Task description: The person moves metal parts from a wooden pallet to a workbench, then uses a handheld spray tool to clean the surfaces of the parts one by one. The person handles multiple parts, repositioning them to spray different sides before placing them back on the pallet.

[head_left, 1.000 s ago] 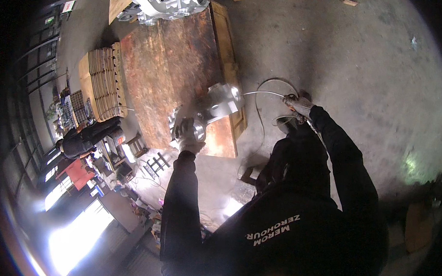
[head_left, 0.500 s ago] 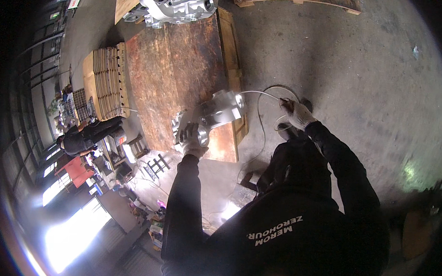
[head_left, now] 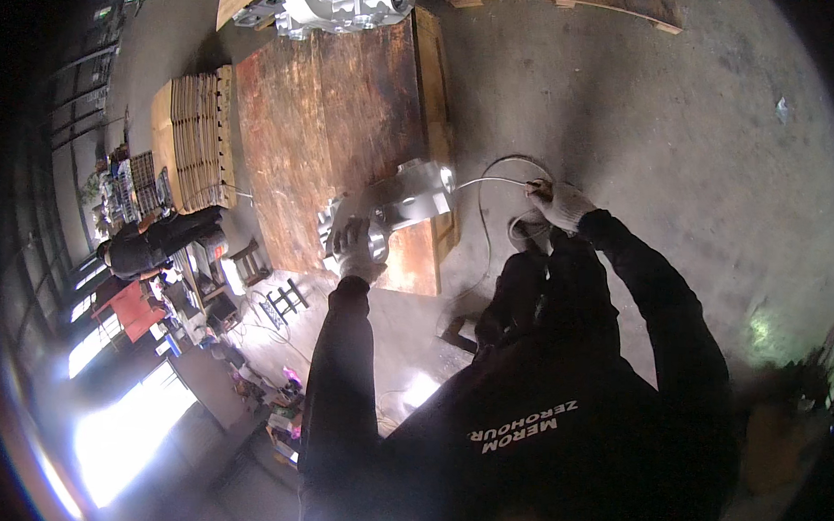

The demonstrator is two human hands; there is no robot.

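A silver machined metal casting (head_left: 417,200) lies at the near right part of a worn wooden tabletop (head_left: 325,119). My left hand (head_left: 355,252), in a pale glove, grips its near left end with the fingers over the metal. Out to the right, my gloved right hand (head_left: 562,207) pinches a thin flexible cable (head_left: 493,180). From those fingers the cable runs left to the casting's right end, where a bright spot shows at a round opening. How far it reaches inside is hidden. The rest of the cable loops down beside my legs.
Another silver casting (head_left: 339,8) sits beyond the table's far edge. Folded cardboard (head_left: 196,143) is stacked at the left, with a person in dark clothes (head_left: 151,242) bending near cluttered shelves. A wooden pallet (head_left: 573,3) lies on the concrete floor (head_left: 679,113) at the top.
The view has shifted slightly. My right hand still pinches the cable, which now looks a little straighter near the casting. My left hand stays on the casting.
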